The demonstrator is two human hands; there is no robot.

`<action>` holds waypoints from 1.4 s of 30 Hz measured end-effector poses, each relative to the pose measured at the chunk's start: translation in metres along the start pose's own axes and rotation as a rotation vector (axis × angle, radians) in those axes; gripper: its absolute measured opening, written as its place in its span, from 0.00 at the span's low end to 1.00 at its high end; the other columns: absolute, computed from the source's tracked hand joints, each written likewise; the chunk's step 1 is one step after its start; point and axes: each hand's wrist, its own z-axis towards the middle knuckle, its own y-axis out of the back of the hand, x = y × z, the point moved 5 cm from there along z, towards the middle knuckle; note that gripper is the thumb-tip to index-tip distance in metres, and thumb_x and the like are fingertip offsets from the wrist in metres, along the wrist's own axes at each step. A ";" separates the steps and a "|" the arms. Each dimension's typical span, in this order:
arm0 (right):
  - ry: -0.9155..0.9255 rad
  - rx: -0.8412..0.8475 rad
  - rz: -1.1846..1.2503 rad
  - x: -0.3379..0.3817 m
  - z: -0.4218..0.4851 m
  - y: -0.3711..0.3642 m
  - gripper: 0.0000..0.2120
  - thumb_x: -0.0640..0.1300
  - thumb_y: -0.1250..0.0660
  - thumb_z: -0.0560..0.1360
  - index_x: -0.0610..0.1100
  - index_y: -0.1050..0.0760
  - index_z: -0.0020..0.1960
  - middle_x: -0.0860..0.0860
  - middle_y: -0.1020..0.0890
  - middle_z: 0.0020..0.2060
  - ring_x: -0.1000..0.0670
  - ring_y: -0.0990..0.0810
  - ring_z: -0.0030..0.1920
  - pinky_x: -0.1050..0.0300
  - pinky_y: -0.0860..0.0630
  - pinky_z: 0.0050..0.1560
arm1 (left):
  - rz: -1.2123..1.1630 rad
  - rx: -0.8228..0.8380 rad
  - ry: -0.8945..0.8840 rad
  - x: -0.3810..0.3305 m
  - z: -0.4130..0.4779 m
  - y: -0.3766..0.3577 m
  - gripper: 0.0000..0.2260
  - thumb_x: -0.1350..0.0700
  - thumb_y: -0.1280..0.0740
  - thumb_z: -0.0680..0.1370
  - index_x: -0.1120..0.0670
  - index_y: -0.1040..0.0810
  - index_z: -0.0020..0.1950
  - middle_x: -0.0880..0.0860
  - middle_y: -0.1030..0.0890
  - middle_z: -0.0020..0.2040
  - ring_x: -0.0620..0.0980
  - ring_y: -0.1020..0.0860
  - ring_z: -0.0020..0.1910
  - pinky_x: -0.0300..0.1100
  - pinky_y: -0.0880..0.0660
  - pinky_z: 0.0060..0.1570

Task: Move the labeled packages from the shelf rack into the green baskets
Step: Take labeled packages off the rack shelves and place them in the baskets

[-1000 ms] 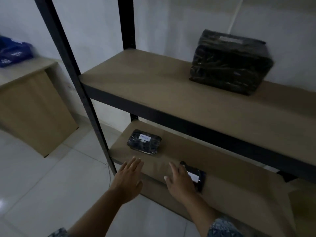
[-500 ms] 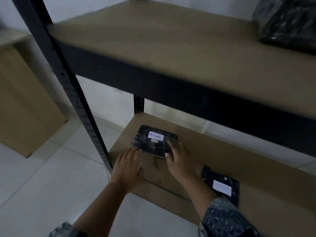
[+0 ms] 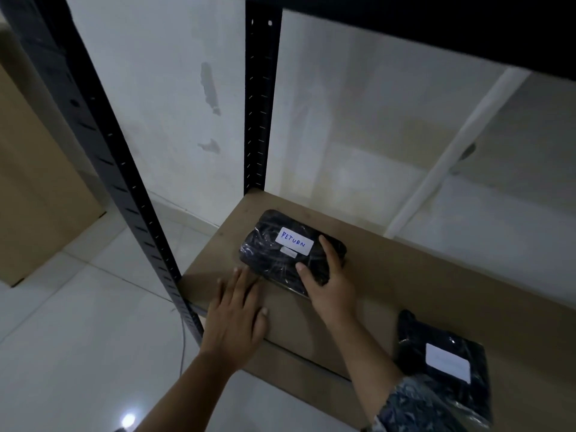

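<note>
Since half a sec ago the right hand has closed round the RETURN pkg; before it only touched the near corner. Left hand has crept fwd too.

Nearest bit: patterned sleeve on the right arm, bottom right. Just beside it the 2nd pkg, black wrap w/ a white label, writing too blurry to read, lying flat at the shelf's front edge. It's well apart from both hands.

Left hand lies flat on the shelf, palm down, fingers straight, holding nothing. Its tips are right at the RETURN pkg's near edge; can't tell if they actually touch.

Right hand grips that pkg at its right end, thumb on top, index along the top, other fingers wrapped round the side. Pkg is lying on the shelf toward the left rear corner, label up, "RETURN" in blue.

Front post runs up at left, rear post behind the pkg. Past that, a whitish wall w/ a white pipe slanting across. Tiled floor lower left.
</note>
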 end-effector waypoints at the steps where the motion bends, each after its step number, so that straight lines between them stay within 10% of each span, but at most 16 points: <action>1: 0.071 -0.055 0.013 0.005 -0.004 0.002 0.34 0.65 0.34 0.67 0.63 0.39 0.71 0.43 0.28 0.66 0.45 0.26 0.64 0.59 0.26 0.57 | -0.005 0.003 0.000 0.000 0.000 0.001 0.24 0.47 0.49 0.77 0.58 0.30 0.68 0.61 0.34 0.71 0.59 0.39 0.71 0.59 0.47 0.68; 7: 0.293 -0.180 0.080 0.021 -0.020 0.014 0.31 0.58 0.30 0.69 0.51 0.32 0.69 0.42 0.30 0.63 0.50 0.30 0.64 0.72 0.38 0.65 | -0.043 0.055 -0.008 0.002 0.002 0.004 0.24 0.47 0.48 0.77 0.58 0.31 0.67 0.59 0.30 0.68 0.57 0.36 0.70 0.57 0.48 0.69; 22: -0.069 -0.147 0.215 0.060 -0.091 0.120 0.33 0.60 0.26 0.64 0.67 0.34 0.66 0.48 0.33 0.67 0.47 0.31 0.68 0.42 0.29 0.65 | -0.074 0.092 -0.023 -0.035 -0.032 0.114 0.26 0.44 0.53 0.79 0.57 0.33 0.69 0.58 0.31 0.69 0.56 0.36 0.70 0.56 0.37 0.66; 28: -0.129 -0.126 0.213 0.098 -0.144 0.208 0.33 0.50 0.23 0.65 0.68 0.34 0.63 0.49 0.30 0.60 0.51 0.26 0.60 0.65 0.27 0.55 | -0.132 0.107 -0.098 -0.086 -0.065 0.187 0.23 0.47 0.48 0.77 0.55 0.33 0.69 0.57 0.29 0.68 0.57 0.35 0.69 0.56 0.35 0.65; 42: -0.190 -0.288 0.323 0.054 -0.269 0.417 0.28 0.43 0.27 0.70 0.55 0.31 0.67 0.55 0.24 0.57 0.64 0.24 0.52 0.77 0.27 0.43 | -0.180 0.070 -0.477 -0.291 -0.104 0.238 0.22 0.49 0.45 0.74 0.56 0.28 0.64 0.56 0.23 0.61 0.57 0.27 0.63 0.53 0.29 0.60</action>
